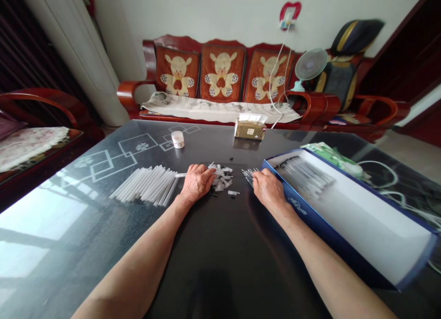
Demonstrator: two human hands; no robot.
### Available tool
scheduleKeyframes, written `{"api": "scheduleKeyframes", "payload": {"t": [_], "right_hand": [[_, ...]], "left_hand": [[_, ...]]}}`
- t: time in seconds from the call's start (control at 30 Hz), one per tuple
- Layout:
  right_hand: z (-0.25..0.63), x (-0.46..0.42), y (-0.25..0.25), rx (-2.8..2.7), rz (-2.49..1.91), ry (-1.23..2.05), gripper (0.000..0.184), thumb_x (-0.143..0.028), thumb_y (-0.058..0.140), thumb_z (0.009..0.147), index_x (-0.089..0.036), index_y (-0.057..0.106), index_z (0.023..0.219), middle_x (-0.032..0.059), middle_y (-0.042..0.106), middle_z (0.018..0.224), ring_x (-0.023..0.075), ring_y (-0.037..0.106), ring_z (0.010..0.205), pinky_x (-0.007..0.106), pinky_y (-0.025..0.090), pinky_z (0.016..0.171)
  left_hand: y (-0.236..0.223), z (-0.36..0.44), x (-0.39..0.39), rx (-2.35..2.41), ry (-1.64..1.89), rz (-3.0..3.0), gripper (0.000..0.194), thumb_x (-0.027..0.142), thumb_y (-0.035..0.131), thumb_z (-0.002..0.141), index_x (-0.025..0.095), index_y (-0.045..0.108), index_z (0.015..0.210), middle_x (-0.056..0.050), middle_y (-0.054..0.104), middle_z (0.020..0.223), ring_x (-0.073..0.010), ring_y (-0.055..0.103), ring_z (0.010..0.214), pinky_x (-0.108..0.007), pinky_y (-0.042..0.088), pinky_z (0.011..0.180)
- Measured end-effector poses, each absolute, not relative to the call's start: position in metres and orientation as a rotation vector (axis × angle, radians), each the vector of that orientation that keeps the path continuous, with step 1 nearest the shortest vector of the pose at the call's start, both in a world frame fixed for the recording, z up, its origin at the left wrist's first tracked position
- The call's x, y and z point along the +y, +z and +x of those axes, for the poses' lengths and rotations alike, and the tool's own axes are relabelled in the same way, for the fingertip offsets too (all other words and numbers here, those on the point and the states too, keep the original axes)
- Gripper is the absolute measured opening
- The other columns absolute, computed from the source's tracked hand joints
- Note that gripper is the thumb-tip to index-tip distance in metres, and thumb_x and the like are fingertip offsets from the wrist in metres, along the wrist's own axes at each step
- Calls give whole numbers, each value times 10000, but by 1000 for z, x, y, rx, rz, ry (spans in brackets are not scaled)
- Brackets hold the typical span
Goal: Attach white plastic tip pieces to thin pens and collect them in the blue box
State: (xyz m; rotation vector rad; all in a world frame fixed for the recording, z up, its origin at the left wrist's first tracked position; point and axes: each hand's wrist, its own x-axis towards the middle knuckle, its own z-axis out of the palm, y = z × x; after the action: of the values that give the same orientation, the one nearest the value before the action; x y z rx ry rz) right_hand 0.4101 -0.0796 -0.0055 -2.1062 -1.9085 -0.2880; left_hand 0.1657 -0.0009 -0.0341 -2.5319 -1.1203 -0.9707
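In the left hand (198, 183): a narrow pinch, with a pale tube (180, 175) protruding to the left; exact fingertip contact not discernible. In the right hand (268, 185): a closed grip on a bundle of thin rods (248, 175), ends pointing left. Between both hands: a heap of small pale pieces (222, 177) on the surface (213, 250), just beside the left fingertips. Left of the left hand: white tubes (144, 185), laid side by side. Right of the right hand: an open blue box (298, 206) with slender sticks (305, 174) inside. Step in hand, by judgement: fingering one tube, rods in reserve. Next move, by judgement: maintain a light pinch; separate one rod without scattering the bundle.
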Motion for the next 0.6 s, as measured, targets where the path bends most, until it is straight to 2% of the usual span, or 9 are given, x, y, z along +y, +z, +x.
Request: {"api": "scheduleKeyframes", "payload": {"t": [0.13, 0.3, 0.43, 0.53, 0.6], "right_hand": [[416, -89, -4, -1882, -2301, -294, 231, -193, 459, 898, -154, 680, 953, 119, 602, 948, 218, 586, 844, 303, 440, 715], [409, -69, -5, -1953, -1942, -405, 222, -167, 486, 867, -158, 674, 985, 120, 617, 941, 226, 585, 861, 312, 468, 769], [399, -14, -4, -2069, -1663, -252, 269, -133, 479, 851, -178, 680, 1024, 99, 657, 1040, 208, 608, 903, 302, 482, 831], [393, 30, -10, -2078, -1689, -130, 358, -81, 488, 816, -177, 660, 1115, 103, 656, 1147, 204, 613, 960, 306, 484, 866], [392, 50, -16, -2073, -1754, -81, 360, -66, 500, 799, -195, 683, 1081, 89, 667, 1137, 191, 621, 942, 291, 488, 851]], "left_hand": [[-34, 166, -2, -1143, -958, -2534, 343, 412, 424, 958, 231, 697, 1061, -51, 612, 780, -191, 514, 747, -347, 353, 776], [-35, 166, -1, -1207, -1007, -2484, 326, 386, 424, 958, 222, 686, 1063, -55, 612, 783, -192, 520, 755, -354, 354, 789], [-37, 165, 1, -1272, -1060, -2397, 314, 383, 442, 949, 217, 685, 1059, -60, 610, 771, -200, 522, 748, -352, 351, 772], [-38, 164, 2, -1315, -1068, -2326, 310, 389, 449, 945, 225, 690, 1051, -58, 615, 768, -203, 528, 750, -348, 349, 767], [-39, 162, 4, -1344, -1072, -2284, 306, 383, 452, 945, 227, 692, 1052, -56, 620, 771, -205, 528, 752, -346, 348, 764]]}}
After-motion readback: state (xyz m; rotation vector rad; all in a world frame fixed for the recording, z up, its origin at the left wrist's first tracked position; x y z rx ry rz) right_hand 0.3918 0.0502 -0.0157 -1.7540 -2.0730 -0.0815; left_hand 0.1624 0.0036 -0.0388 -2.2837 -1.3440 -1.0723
